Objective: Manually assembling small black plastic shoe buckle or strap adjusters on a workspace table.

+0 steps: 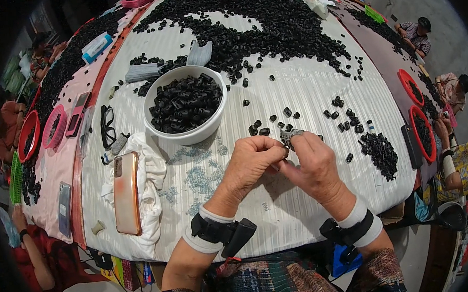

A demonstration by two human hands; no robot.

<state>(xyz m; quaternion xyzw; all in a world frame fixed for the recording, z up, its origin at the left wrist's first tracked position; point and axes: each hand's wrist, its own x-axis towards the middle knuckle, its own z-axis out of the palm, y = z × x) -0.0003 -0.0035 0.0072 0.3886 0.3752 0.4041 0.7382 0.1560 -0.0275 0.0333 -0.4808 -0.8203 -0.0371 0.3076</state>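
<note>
My left hand [254,160] and my right hand [316,168] meet above the striped white cloth, fingertips pinched close together. What they hold is mostly hidden by the fingers; something greyish [292,135] shows at the right fingertips. Just beyond the hands lie several small black plastic pieces [264,132], and more loose ones [346,126] are scattered to the right. Small pale coil springs [199,176] are spread on the cloth left of my left hand. A heap of thinner black parts [381,154] lies right of my right hand. Farther left stands a white bowl [189,136] filled with black pieces.
A large mass of black pieces [268,21] covers the table's far side. At left are a phone in an orange-edged case [127,194] on a crumpled white cloth [152,173], and eyeglasses [107,125]. Other people [417,34] sit along side tables with red baskets [430,151].
</note>
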